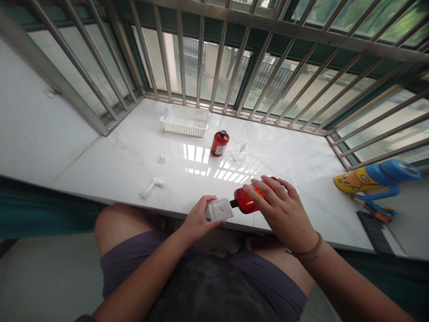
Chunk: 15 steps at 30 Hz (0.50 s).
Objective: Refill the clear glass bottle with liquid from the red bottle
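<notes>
My left hand (200,219) is closed around a clear, square-sided bottle (221,209) near the front edge of the white ledge. In my right hand (281,210) is a red bottle (246,201), tipped on its side with its black neck pointing left. That neck meets or nearly meets the clear bottle; I cannot tell whether liquid is flowing. Farther back, a second red bottle (220,144) with a dark top and pale label stands upright. White pump heads lie on the ledge, one (153,187) at the left and a clear-and-white one (241,152) right of the standing bottle.
A white perforated basket (184,129) sits at the back by the window bars (221,67). A small white piece (161,158) lies left of centre. At the right are a blue and yellow drinking bottle (372,176) and a dark flat object (373,230).
</notes>
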{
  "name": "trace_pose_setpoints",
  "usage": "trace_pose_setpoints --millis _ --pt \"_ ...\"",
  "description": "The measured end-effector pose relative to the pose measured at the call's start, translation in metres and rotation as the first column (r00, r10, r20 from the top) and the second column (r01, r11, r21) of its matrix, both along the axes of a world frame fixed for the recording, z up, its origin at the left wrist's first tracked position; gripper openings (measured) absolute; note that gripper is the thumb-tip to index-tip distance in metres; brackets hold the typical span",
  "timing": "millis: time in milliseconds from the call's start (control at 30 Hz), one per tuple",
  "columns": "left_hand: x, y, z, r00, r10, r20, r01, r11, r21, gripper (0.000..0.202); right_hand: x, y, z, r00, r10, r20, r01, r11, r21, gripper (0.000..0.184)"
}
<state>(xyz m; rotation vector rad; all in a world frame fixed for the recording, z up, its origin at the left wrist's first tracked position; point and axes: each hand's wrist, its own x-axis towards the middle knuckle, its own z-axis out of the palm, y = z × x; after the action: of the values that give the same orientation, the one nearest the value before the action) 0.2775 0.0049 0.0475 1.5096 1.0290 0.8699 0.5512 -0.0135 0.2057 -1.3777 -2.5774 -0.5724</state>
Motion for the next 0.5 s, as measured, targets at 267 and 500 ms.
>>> trace_pose_setpoints --millis 267,500 --pt "-0.0001 -0.0006 -0.0012 1.000 -0.006 0.006 0.006 1.000 0.002 0.081 -0.0013 0.0013 0.0019 1.000 0.006 0.008 -0.006 1.000 0.006 0.050" --pt "0.0017 -0.0005 -0.0047 0.999 -0.001 0.033 0.001 1.000 0.011 0.082 -0.0026 0.0015 0.0038 1.000 0.016 0.016 -0.016 1.000 0.006 0.050"
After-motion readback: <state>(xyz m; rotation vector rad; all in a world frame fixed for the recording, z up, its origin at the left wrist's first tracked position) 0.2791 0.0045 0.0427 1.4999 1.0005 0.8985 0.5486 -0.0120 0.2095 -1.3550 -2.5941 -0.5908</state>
